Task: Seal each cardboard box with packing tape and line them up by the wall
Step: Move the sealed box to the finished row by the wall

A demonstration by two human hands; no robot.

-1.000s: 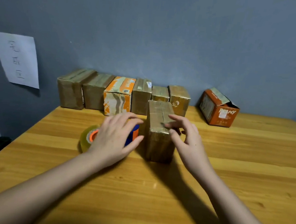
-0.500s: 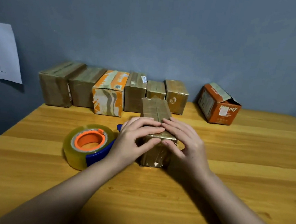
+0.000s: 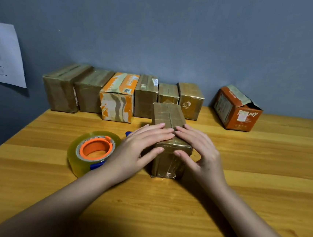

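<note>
Item 1: taped brown box [image 3: 168, 117], centre of wooden table [image 3: 260, 185], long axis running away from the camera, standing apart from the wall row. Glossy tape over top and near end; seam runs down middle of top.

Item 2: left hand [image 3: 139, 147]. Palm down on near-left part of the box top, fingers [image 3: 158, 131] straight and together, flat on the tape, tips at the centre seam. Thumb [image 3: 154, 154] extended against the near end face. Nothing gripped; pressing only.

Item 3: right hand [image 3: 202, 151]. Mirror pose on near-right part of top, fingers straight, tips meeting the left hand's at the seam. Thumb lies against near end face. No curl round anything.

Item 4: tape roll [image 3: 93, 150], clear/yellowish w/ orange core, blue dispenser part at its near-right edge. Lies flat on table just left of left hand; contact w/ wrist cannot be told.

Item 5: row of six boxes [image 3: 119, 93] along the grey wall [image 3: 179, 34], side by side, touching or nearly so. Four plain brown, taped; third from left is orange-and-white [image 3: 118, 99]; fifth is shortest.

Item 6: orange box [image 3: 236, 110], far right by wall, well apart from the row, angled, top flap raised and torn-looking.

Item 7: white paper sheet [image 3: 4, 54] on wall at left, handwriting illegible.
</note>
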